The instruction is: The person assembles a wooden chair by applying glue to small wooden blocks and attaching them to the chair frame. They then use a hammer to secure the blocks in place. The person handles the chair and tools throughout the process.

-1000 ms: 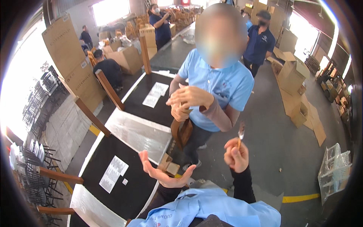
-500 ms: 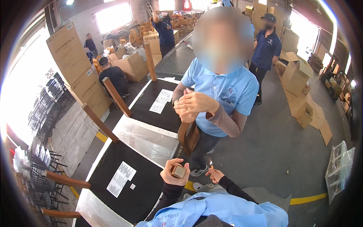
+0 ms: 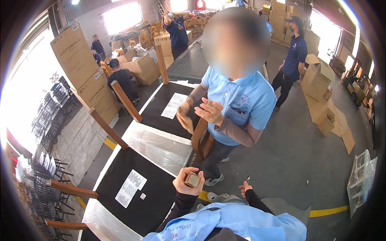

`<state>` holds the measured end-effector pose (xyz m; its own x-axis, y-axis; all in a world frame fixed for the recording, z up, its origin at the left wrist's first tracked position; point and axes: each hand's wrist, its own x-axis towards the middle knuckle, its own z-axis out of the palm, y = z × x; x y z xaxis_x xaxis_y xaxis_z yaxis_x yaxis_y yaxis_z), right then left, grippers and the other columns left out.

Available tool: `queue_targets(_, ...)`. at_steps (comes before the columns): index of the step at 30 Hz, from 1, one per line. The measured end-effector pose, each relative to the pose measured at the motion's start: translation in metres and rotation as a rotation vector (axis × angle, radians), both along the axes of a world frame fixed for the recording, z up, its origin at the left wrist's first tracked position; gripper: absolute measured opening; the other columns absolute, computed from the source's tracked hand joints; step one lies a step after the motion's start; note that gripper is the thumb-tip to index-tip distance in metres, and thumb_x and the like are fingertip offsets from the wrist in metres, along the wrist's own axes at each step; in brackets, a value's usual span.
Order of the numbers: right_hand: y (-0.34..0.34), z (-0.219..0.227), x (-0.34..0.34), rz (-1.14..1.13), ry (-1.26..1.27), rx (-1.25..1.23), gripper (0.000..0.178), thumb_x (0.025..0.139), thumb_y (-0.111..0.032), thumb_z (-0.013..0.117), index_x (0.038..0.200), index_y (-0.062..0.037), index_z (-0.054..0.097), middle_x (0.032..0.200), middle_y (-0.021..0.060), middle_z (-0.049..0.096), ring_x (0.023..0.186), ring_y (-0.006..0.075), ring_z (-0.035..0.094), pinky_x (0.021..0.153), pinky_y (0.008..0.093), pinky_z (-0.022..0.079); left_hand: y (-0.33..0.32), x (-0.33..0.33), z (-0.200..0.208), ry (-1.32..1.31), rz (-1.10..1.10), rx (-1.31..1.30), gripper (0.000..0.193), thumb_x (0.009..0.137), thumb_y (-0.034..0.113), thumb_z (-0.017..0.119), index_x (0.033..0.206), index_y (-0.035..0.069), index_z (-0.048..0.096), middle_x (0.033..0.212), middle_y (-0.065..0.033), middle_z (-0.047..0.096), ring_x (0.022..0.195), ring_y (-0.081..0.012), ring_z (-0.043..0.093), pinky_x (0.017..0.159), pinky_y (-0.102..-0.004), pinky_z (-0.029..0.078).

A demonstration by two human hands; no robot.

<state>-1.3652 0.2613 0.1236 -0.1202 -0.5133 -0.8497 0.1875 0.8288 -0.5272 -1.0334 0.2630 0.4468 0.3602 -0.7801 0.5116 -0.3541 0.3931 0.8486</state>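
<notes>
My left hand (image 3: pixel 184 182) is closed around the top of a square wooden leg (image 3: pixel 192 180), whose pale end faces up. It is at the near right corner of an upturned seat with a black underside (image 3: pixel 108 188) and a white paper label (image 3: pixel 130 188). Off to the right, over the floor, my right hand (image 3: pixel 245 188) grips a small thin tool (image 3: pixel 248 179) with a shiny tip; its exact kind is too small to make out. More brown wooden legs (image 3: pixel 74 188) rise from the seat's left side.
Across from me stands a co-worker in a light blue shirt (image 3: pixel 241 96), hands raised, beside a second upturned seat (image 3: pixel 155 110). Tall cartons (image 3: pixel 86 76) and stacked black chairs (image 3: pixel 38 188) are at left. At right are opened cardboard (image 3: pixel 323 114) and a plastic-wrapped frame (image 3: pixel 360 186).
My right hand has moved right with the small tool, while my left stays on the leg. The co-worker's hands have come apart. A person in dark blue behind has turned and shifted right.
</notes>
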Motion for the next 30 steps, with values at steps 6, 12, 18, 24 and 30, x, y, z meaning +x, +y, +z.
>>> queue_targets(6, 0.011, -0.015, -0.017, -0.063, 0.009, 0.099, 0.064, 0.098, -0.061, 0.034, 0.100, -0.0019, 0.059, 0.056, -0.0015, 0.030, 0.042, 0.0123, 0.026, 0.040, 0.0301, 0.024, -0.001, -0.004, 0.006, 0.005, -0.006, 0.017, 0.022, 0.071, 0.008, 0.081, 0.085, 0.006, 0.063, 0.064, -0.0034, 0.063, 0.056, -0.0092, 0.061, 0.056, -0.0219, 0.049)
queue_targets(12, 0.020, -0.029, -0.032, -0.077, 0.036, 0.059, 0.061, 0.098, -0.059, 0.037, 0.093, -0.0027, 0.062, 0.053, 0.0016, 0.038, 0.039, 0.0154, 0.035, 0.038, 0.0319, 0.030, -0.002, -0.008, 0.009, 0.011, -0.014, 0.014, 0.022, 0.071, 0.008, 0.081, 0.084, 0.006, 0.063, 0.063, -0.0030, 0.062, 0.055, -0.0088, 0.061, 0.056, -0.0215, 0.049)
queue_targets(18, 0.021, -0.020, -0.030, -0.069, 0.052, 0.041, 0.061, 0.098, -0.058, 0.038, 0.092, -0.0020, 0.062, 0.052, 0.0019, 0.038, 0.039, 0.0154, 0.036, 0.038, 0.0317, 0.030, 0.000, -0.008, 0.016, -0.005, -0.002, 0.006, 0.022, 0.071, 0.008, 0.080, 0.084, 0.006, 0.063, 0.062, -0.0028, 0.061, 0.054, -0.0085, 0.060, 0.055, -0.0212, 0.048)
queue_targets(24, 0.027, -0.045, -0.030, -0.128, 0.098, 0.057, 0.061, 0.097, -0.057, 0.043, 0.081, -0.0019, 0.065, 0.048, 0.0033, 0.041, 0.037, 0.0173, 0.039, 0.037, 0.0330, 0.032, -0.005, -0.007, 0.005, -0.006, -0.010, -0.002, 0.021, 0.072, 0.007, 0.080, 0.084, 0.005, 0.063, 0.063, -0.0027, 0.061, 0.055, -0.0084, 0.059, 0.056, -0.0222, 0.048)
queue_targets(30, 0.051, -0.071, -0.036, -0.137, 0.462, -0.001, 0.062, 0.093, -0.055, 0.046, 0.077, -0.0009, 0.071, 0.054, 0.0124, 0.059, 0.048, 0.0267, 0.060, 0.049, 0.0396, 0.047, -0.001, -0.004, 0.001, -0.007, 0.016, -0.037, 0.018, 0.073, 0.006, 0.077, 0.082, 0.004, 0.062, 0.060, -0.0025, 0.060, 0.053, -0.0084, 0.058, 0.055, -0.0233, 0.048)
